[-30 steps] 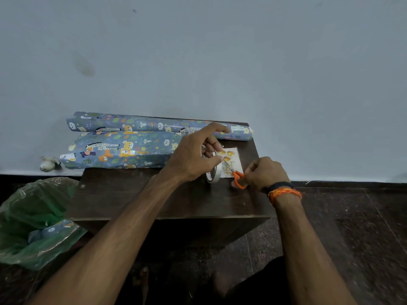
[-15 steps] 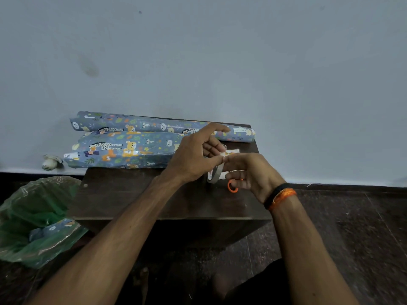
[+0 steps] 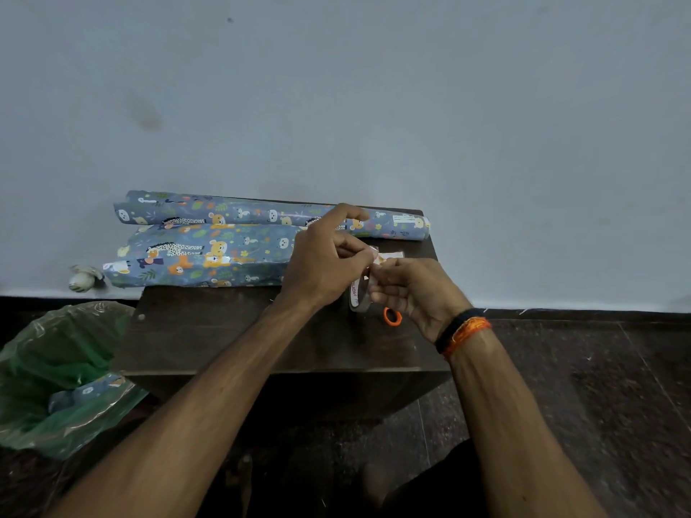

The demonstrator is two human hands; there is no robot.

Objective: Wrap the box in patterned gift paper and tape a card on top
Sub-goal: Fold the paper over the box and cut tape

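Two hands meet over our table (image 3: 209, 342), left hand (image 3: 322, 267) holding tape roll (image 3: 358, 296), right hand (image 3: 411, 289) pinching its tape end, orange scissors (image 3: 392, 317) beneath

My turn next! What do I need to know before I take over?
Left hand holds the tape roll upright on the table. Right hand pinches the tape's end; the scissors lie under it.
Wrapped box sits at the left, with the paper roll behind it and the card behind the hands.
Done: wrapping.
Left: tape the card on top.
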